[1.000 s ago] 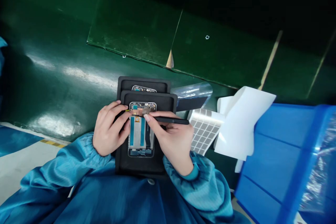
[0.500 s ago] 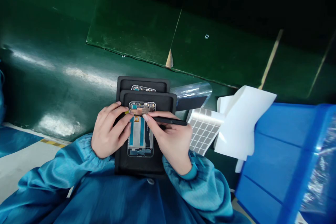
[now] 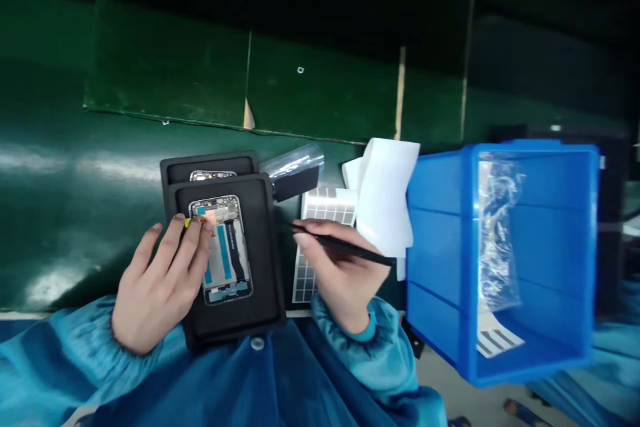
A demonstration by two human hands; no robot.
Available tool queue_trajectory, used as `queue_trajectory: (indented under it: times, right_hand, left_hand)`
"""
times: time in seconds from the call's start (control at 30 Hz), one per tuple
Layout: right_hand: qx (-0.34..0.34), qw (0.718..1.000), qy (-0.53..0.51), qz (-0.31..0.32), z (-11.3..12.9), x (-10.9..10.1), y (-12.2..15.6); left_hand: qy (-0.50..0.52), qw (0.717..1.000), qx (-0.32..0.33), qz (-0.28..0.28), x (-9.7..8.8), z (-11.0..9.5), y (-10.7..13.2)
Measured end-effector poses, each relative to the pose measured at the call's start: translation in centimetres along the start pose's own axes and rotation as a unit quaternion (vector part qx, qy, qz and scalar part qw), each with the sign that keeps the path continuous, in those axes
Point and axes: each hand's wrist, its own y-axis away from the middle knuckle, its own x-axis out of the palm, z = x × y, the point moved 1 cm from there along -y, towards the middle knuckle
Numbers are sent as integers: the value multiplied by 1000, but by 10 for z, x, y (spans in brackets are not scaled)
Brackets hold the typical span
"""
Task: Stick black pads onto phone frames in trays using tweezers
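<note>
An opened smartphone (image 3: pixel 241 247) lies in the front black tray (image 3: pixel 265 267), its circuit board, blue strips and black flex cable exposed. My left hand (image 3: pixel 163 270) reaches over the phone's left side, fingers extended, the fingertips resting on its upper part near a copper-coloured patch. A small yellow tab (image 3: pixel 188 221) shows by those fingertips; whatever lies beneath them is hidden. Black tweezers (image 3: pixel 350 249) are held in my right hand (image 3: pixel 345 277), off to the right of the tray. Their tips point left, above a sheet of grey rectangular stickers (image 3: pixel 305 280), apart from the phone.
Behind the front tray, another black tray (image 3: pixel 173 170) holds a second phone (image 3: pixel 213 175). A clear film with a dark panel (image 3: pixel 297 183) and curled white backing paper (image 3: pixel 387 200) lie to the right. Further right stands a blue bin (image 3: pixel 443 267) containing clear plastic (image 3: pixel 500 247).
My right hand has moved away from the phone to the right with the tweezers. My left hand stays at the phone, its fingers flatter. The view has turned right, showing the bin's inside.
</note>
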Motion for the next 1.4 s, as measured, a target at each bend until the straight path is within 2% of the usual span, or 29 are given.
queue_trajectory:
  times: [0.1, 0.2, 0.33, 0.4, 0.47, 0.57, 0.8, 1.1, 1.4]
  right_hand:
    - [8, 994, 13, -105, -28, -37, -12]
    - [24, 992, 19, -124, -55, -62, -30]
    - [4, 993, 43, -109, -73, -81, -46]
    - [2, 993, 42, -106, -76, -85, -50]
    - [3, 994, 35, -101, -76, -86, -52]
    - [2, 997, 17, -79, -74, -81, -58]
    - [32, 999, -14, -39, -79, -66, -70]
    - [54, 997, 9, -49, -82, -69, -69]
    - [63, 997, 4, -53, -85, -70, -70]
  left_hand:
    - [38, 999, 22, 4, -10, -6, -31]
    - [88, 994, 63, -8, -9, -26, -82]
    - [134, 985, 108, 27, 18, -66, -151]
    - [137, 981, 127, 53, 33, -80, -173]
    - [126, 980, 131, 75, 45, -88, -185]
    - [107, 983, 122, 88, 55, -90, -190]
    - [113, 988, 90, 46, 62, -84, -188]
    - [100, 979, 90, 151, 52, -86, -189]
    - [107, 977, 86, 163, 51, -87, -189]
